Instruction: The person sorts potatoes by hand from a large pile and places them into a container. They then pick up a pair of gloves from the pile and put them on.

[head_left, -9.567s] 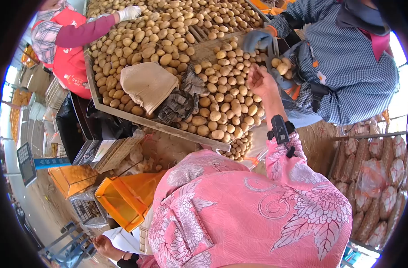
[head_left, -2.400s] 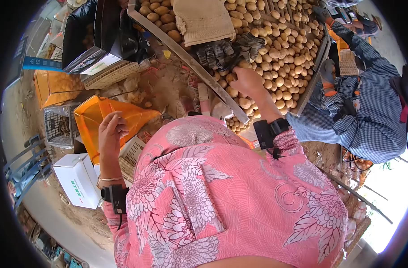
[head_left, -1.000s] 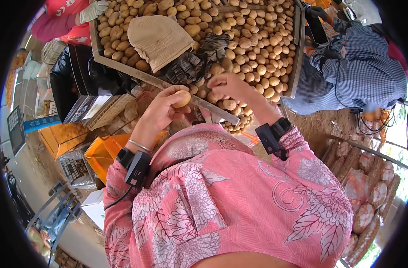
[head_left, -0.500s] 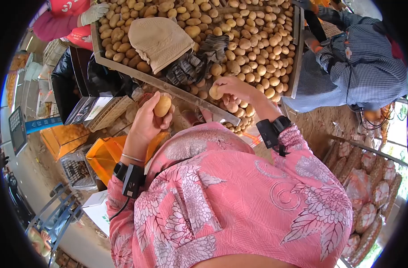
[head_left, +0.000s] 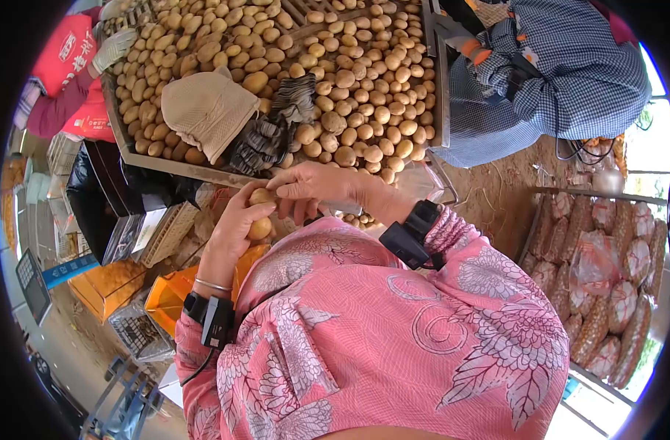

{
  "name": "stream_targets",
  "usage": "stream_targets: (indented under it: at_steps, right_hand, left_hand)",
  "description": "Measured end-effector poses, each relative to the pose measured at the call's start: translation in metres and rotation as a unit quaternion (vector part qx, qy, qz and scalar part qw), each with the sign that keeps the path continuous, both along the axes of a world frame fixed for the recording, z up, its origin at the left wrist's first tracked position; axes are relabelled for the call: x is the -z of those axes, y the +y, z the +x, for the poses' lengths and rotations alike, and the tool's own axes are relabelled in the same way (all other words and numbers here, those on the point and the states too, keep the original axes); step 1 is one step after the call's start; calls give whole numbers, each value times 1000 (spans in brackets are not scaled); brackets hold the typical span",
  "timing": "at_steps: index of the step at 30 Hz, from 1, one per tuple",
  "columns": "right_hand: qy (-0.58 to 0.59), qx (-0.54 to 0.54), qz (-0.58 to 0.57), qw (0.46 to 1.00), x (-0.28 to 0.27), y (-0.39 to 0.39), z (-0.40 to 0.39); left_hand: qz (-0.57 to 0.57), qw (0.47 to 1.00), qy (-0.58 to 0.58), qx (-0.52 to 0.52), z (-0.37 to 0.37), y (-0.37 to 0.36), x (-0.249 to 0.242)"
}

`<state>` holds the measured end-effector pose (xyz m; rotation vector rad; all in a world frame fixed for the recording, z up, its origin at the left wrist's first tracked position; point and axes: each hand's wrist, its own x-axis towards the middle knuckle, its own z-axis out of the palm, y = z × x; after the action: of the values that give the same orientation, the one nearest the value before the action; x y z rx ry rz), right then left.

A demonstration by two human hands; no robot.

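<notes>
My left hand [head_left: 232, 229] is curled round a potato [head_left: 260, 229] low in front of the table. A second potato [head_left: 261, 196] sits at the top of that hand, where the fingertips of my right hand [head_left: 316, 185] meet it. My right fingers are bent, and their undersides are partly hidden. Beyond my hands, many loose potatoes [head_left: 379, 95] cover the framed sorting table [head_left: 181, 168]. A beige knitted cap [head_left: 206, 110] and dark striped gloves [head_left: 261, 143] lie on the potatoes.
A person in red with a gloved hand [head_left: 115, 50] stands at the far left of the table. Another person in a checked smock [head_left: 577, 70] is at the right. Filled net sacks [head_left: 606, 293] are stacked at right; an orange crate [head_left: 170, 293] stands at lower left.
My right hand has moved left with its potato, from above the table edge to my left hand. My left hand still holds its own potato. The view has shifted slightly.
</notes>
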<state>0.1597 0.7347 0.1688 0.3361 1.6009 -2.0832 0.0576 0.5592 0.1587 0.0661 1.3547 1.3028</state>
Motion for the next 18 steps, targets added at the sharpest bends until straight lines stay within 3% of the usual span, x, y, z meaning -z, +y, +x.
stream_targets:
  at_steps: [1, 3, 5, 7, 9, 10, 12, 15, 17, 18]
  right_hand:
    - [0, 2, 0, 1000, 2, 7, 1]
    - [21, 38, 103, 994, 14, 39, 7]
    - [-25, 207, 181, 961, 26, 82, 24]
    - [-84, 330, 354, 871, 37, 117, 36]
    - [-78, 330, 570, 749, 85, 182, 63]
    - [-77, 328, 571, 749, 87, 182, 62]
    - [-98, 274, 712, 639, 92, 180, 57]
    - [-118, 231, 690, 675, 86, 162, 41]
    - [-49, 175, 716, 674, 76, 164, 38]
    - [-126, 108, 572, 803, 52, 156, 34]
  left_hand:
    - [0, 1000, 0, 2, -1, -3, 0]
    - [58, 996, -62, -23, -3, -12, 0]
    - [61, 995, -63, -42, -4, -19, -3]
    - [65, 994, -65, -64, -6, -27, -3]
    - [59, 992, -75, -87, -9, -34, 1]
    - [60, 991, -76, -90, -9, -35, 1]
    - [67, 990, -86, -91, -9, -37, 1]
    - [81, 988, -93, -94, -11, -40, 9]
    - [74, 987, -89, -112, -10, -38, 8]
    - [63, 986, -84, -128, -9, -37, 7]
